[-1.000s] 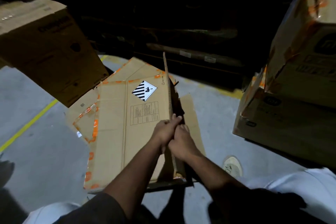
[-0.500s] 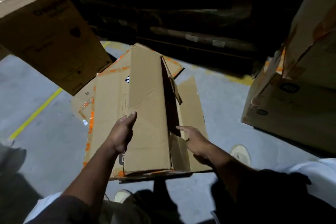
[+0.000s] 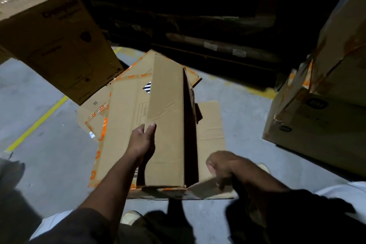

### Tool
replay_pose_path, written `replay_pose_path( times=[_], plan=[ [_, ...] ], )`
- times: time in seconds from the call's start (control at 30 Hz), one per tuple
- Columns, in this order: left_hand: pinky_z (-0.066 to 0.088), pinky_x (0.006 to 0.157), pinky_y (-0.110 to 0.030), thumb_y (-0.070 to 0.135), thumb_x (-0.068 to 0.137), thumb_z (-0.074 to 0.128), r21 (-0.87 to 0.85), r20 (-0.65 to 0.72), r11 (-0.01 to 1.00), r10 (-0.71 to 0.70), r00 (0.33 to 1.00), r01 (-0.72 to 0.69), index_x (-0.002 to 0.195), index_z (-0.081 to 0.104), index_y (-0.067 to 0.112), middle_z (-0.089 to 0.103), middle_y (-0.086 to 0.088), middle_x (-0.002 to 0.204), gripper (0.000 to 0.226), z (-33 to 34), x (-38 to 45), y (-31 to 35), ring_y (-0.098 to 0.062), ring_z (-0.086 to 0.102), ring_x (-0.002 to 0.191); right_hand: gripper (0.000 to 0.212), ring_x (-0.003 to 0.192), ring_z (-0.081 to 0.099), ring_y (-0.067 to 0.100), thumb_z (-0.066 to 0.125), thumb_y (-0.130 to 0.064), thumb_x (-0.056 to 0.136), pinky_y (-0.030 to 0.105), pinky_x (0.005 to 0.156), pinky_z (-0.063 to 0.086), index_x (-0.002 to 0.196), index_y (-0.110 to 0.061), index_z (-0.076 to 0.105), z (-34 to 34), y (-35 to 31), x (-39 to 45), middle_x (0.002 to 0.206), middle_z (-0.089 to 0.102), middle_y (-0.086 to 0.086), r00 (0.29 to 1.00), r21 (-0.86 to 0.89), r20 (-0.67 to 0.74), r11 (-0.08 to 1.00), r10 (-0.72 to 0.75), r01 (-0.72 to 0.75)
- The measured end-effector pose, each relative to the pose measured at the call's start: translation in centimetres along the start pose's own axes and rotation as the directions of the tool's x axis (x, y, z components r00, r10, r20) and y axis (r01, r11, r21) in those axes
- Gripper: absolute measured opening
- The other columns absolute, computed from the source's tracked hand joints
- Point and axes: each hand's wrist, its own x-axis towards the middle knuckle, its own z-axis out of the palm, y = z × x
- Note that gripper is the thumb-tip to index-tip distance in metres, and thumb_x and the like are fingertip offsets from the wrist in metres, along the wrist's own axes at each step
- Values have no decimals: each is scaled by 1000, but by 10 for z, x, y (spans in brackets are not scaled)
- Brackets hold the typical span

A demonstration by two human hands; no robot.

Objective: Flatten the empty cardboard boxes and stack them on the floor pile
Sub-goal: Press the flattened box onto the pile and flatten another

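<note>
A person is collapsing a cardboard box (image 3: 168,125) on top of the floor pile (image 3: 118,117). The left hand (image 3: 142,142) is gripping its left edge; the right hand (image 3: 223,166), blurred, seems to be pinching a near flap. The box looks light and stiff, best held by its edges.

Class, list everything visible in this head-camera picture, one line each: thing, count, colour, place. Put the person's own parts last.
half-folded box: one, brown, centre, above the pile
floor pile: flattened sheets, brown with orange tape, centre floor
hazard label: one, black and white stripes, on the pile, partly hidden
large box: one, brown, upper left
stacked boxes: at least two, brown, right
floor line: yellow, left
floor: grey
left hand: grips the box's left edge
right hand: blurred, at the box's near right flap
</note>
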Motion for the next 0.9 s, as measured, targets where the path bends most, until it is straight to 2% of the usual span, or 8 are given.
replay_pose_path(
  times=[0.07, 0.17, 0.3, 0.37, 0.5, 0.6, 0.73, 0.9],
  plan=[
    [33, 53, -28, 32, 104, 52, 55, -33, 997, 50, 998, -48, 71, 50, 13, 50, -2, 66, 38, 12, 3, 7, -12, 46, 61, 24, 75, 61, 24, 85, -10, 69, 25, 66, 54, 89, -9, 73, 26, 4, -7, 95, 71, 16, 983, 256, 64, 955, -171, 149],
    [37, 59, -32, 37, 102, 54, 9, -15, 1000, 18, 1000, -18, 78, 56, 5, 53, -7, 68, 40, 27, 8, 3, -19, 48, 63, 60, 83, 62, 20, 82, -36, 78, 17, 75, 50, 118, 4, 64, 56, -1, -2, 115, 69, 20, 824, 366, 565, 906, -34, -213],
    [27, 56, -32, 33, 101, 57, -49, 5, 998, -27, 1000, 27, 61, 36, 18, 35, 7, 53, 47, 36, 6, -16, -14, 32, 55, 27, 52, 58, 3, 76, -34, 87, 19, 62, 50, 71, -13, 72, 93, -15, 18, 66, 71, 1, 692, 420, 722, 813, -30, -403],
    [28, 53, -30, 29, 102, 56, -35, 5, 999, -20, 1000, 20, 60, 38, 14, 40, 12, 47, 49, 37, 8, -21, -10, 34, 52, 23, 57, 63, 3, 68, -26, 94, 18, 74, 56, 77, -11, 64, 103, -21, 27, 98, 76, 9, 706, 439, 708, 776, 11, -452],
    [30, 47, -15, 24, 104, 54, 33, -26, 998, 50, 998, -49, 65, 42, 6, 41, 9, 53, 45, 42, 17, -10, -4, 39, 53, 41, 69, 56, 10, 71, -46, 87, 24, 68, 46, 105, -9, 66, 80, 4, 49, 106, 65, 12, 858, 507, 497, 758, 132, -411],
    [29, 46, -17, 26, 104, 54, 11, -1, 998, 55, 998, -55, 68, 46, 3, 33, -4, 50, 44, 44, 34, -12, -4, 35, 50, 30, 72, 49, 9, 70, -43, 87, 24, 59, 37, 108, -29, 54, 42, 22, 68, 92, 56, -2, 951, 824, 187, 488, 245, -288],
    [25, 47, -21, 33, 102, 55, 20, 15, 997, 78, 997, -78, 63, 31, 18, 30, 11, 53, 48, 44, 47, -28, -6, 27, 51, 34, 93, 59, 13, 53, -12, 101, 32, 92, 51, 134, -12, 53, -12, 36, 113, 116, 59, 3, 863, 989, -108, 139, 494, 44],
    [21, 46, -23, 33, 102, 56, -96, 27, 994, 47, 999, -44, 66, 29, 21, 23, 10, 57, 48, 52, 58, -44, -9, 20, 53, 36, 107, 57, 14, 50, -5, 100, 32, 100, 47, 136, -4, 53, -78, 57, 166, 132, 58, 7, 769, 961, -267, 102, 581, 257]
  ],
)
